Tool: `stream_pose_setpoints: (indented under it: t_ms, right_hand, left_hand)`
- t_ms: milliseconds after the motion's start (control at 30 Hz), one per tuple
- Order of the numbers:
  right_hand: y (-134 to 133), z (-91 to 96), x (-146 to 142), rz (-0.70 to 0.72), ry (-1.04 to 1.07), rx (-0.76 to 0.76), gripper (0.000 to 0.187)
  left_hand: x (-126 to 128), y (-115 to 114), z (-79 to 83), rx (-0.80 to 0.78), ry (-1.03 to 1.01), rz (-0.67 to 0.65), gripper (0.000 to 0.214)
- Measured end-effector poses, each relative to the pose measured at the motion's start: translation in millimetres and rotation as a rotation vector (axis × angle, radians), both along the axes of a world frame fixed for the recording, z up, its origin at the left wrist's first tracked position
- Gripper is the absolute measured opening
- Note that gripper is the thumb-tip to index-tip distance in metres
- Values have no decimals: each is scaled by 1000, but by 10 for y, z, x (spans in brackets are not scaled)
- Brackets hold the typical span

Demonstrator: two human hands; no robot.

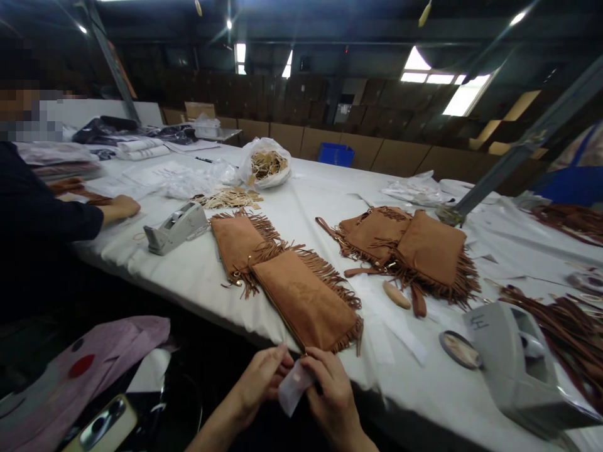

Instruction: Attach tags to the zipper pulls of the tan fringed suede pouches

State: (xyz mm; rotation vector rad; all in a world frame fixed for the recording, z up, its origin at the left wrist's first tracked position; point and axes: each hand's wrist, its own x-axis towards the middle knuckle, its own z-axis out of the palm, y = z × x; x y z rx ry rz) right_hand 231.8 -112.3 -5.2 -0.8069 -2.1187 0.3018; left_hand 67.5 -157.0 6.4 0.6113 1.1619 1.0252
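- front pouch (301, 295) stretches from the worktop's (315, 194) near edge toward its far left
- right hand (332, 386), nearest, pinches a translucent slip (293, 390)
- left hand (262, 376) curls; can't tell its grip

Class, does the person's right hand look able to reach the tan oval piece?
Probably yes: the right hand holds a translucent slip, but nothing tall blocks the tan oval piece.

The left edge cuts off a co-worker (47, 226), the bottom edge a phone (106, 424); the right hand (331, 389) partly hides a translucent slip (293, 388).
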Motion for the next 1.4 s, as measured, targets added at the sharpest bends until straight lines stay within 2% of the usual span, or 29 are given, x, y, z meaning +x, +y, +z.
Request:
stream_pose_setpoints:
  t_ms: [67, 133, 233, 333, 433, 567, 700, 833, 1000, 1133, 1400]
  right_hand:
    - [-45, -62, -15, 54, -24, 103, 27]
    - [-66, -76, 3, 100, -40, 137, 32]
    - [-17, -33, 96, 128, -107, 99, 47]
    - [118, -11, 201, 28, -216, 15, 51]
    - [241, -92, 245, 1, -260, -26, 45]
    - [283, -261, 237, 33, -165, -28, 48]
    - [279, -337, 248, 61, -90, -42, 52]
    - [291, -346, 271, 82, -101, -70, 52]
    - [282, -315, 280, 105, -110, -35, 54]
    - [273, -314, 288, 118, -115, -22, 51]
    - [246, -337, 288, 116, -91, -14, 48]
  left_hand:
    - [-20, -96, 25, -106, -170, -182, 60]
    - [-18, -138, 19, -125, -196, -243, 55]
    - [-14, -126, -64, -118, -71, -207, 48]
    - [-17, -92, -175, -135, 32, -198, 51]
    - [4, -68, -259, -133, 64, -175, 53]
    - [65, -34, -321, -83, 64, -117, 53]
    - [104, 10, -320, -45, 76, -90, 52]
    - [129, 68, -283, -58, 79, -89, 54]
    - [159, 146, -227, -64, 66, -128, 58]
    - [161, 194, -201, -49, 36, -161, 52]
    - [232, 242, -297, -104, -62, 70, 38]
